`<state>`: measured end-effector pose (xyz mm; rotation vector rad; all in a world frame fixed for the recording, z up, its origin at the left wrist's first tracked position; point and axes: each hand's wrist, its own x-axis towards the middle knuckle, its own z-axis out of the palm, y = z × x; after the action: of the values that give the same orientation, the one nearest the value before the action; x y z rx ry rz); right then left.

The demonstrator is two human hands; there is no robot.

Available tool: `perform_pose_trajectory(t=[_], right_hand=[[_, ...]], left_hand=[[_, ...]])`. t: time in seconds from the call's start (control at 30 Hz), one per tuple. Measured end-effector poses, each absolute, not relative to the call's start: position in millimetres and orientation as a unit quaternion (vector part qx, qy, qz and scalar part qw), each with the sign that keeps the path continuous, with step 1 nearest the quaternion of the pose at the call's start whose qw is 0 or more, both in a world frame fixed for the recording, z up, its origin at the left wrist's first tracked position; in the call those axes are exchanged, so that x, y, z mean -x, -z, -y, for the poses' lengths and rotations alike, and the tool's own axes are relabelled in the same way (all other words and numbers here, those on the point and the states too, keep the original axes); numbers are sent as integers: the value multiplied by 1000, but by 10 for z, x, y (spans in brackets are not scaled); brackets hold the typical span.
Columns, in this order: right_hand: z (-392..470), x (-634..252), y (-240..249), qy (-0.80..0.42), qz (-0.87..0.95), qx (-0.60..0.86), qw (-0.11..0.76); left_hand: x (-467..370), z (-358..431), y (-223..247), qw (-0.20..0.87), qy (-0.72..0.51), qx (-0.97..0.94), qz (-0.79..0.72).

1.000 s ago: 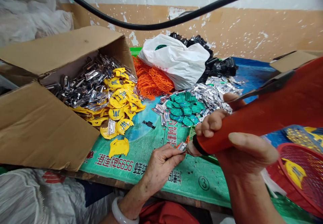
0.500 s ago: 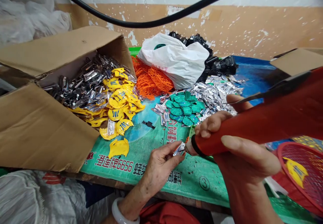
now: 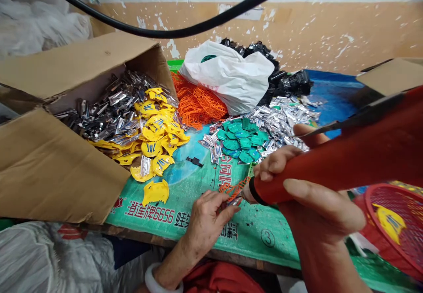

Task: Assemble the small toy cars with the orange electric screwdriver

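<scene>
My left hand point(image 3: 205, 222) pinches a small silver piece point(image 3: 235, 201) between thumb and fingers, low over the green sheet point(image 3: 155, 229). My right hand point(image 3: 317, 196) is wrapped round a red cylindrical tool point(image 3: 330, 161), whose metal tip touches or nearly touches the silver piece. An orange mesh piece point(image 3: 234, 189) shows just behind the tip. Farther back lie a heap of green pieces point(image 3: 244, 139) and a heap of silver pieces point(image 3: 280, 119). Yellow pieces point(image 3: 156, 193) lie to the left of my left hand.
An open cardboard box point(image 3: 62, 165) with dark and silver parts stands at the left. Orange netting point(image 3: 198, 103), a white bag point(image 3: 231, 75) and black parts point(image 3: 294, 83) lie at the back. A red basket point(image 3: 373, 222) stands right; a black cable point(image 3: 185, 33) hangs above.
The silver piece in my left hand has tilted and shows less of its face. More of the orange mesh piece is visible behind the tool tip. My right hand has barely moved.
</scene>
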<state>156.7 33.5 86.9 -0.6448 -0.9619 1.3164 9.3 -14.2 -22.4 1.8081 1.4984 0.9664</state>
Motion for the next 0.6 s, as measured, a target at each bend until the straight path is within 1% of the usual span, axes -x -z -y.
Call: perform_pose_trajectory(t=[0.1,0.37,0.47,0.6], right_hand=[[-330,-1586,-889,-572,426,285,640],[-311,-1662,-935,-567,439,249,651],[-292,-1686,-983,-567,440,243,653],[-224,-1707,-1051,-554,443,259,655]], left_hand=[[-64,150,200,283,-334,-719,-540],[-20,193,134,327,-264,-767,-485],[-4,198,142,347,-291,-749,-484],[14,177,101,399,-356,-670,-515]])
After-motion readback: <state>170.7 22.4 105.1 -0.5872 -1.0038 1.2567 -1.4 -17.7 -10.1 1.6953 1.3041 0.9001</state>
